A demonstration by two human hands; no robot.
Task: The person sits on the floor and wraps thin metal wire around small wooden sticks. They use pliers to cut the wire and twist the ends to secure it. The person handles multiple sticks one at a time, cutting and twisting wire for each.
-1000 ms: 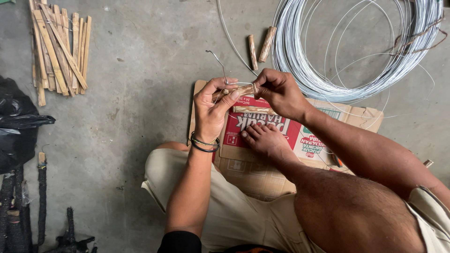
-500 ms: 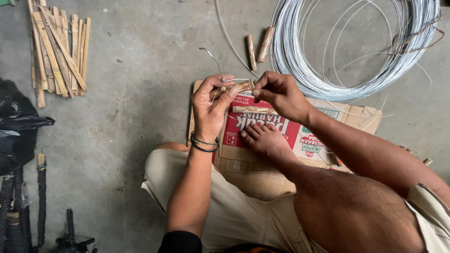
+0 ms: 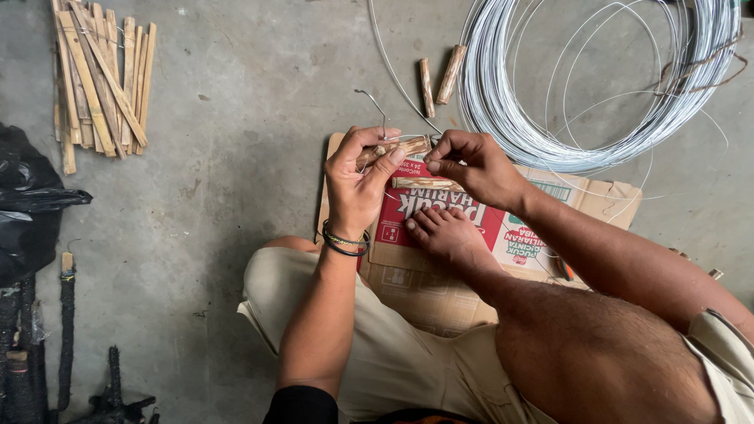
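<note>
The person is sitting on a concrete floor (image 3: 236,157), and the left hand (image 3: 357,184) is curling around a short wooden stick (image 3: 393,148), gripping it between thumb and fingers just above a flattened cardboard box (image 3: 550,220). The right hand (image 3: 471,165) is pinching the stick's right end, fingertips pressed together where thin wire (image 3: 375,106) is wrapping the wood; one bent wire end is sticking up beside the left thumb. A second stick (image 3: 424,184) is lying on the cardboard just below the hands, and a bare foot (image 3: 444,232) is resting on the box beneath it. Two more short sticks (image 3: 438,77) are lying on the floor beyond the hands, just beside a large coil of silvery wire (image 3: 597,86) that is overlapping the box's far edge. A pile of flat wooden slats (image 3: 98,78) is lying well apart at the upper left. A black bag (image 3: 31,212) is sitting at the left edge, with dark rods (image 3: 67,330) lying below it. The left wrist is wearing dark bangles (image 3: 345,242).
</note>
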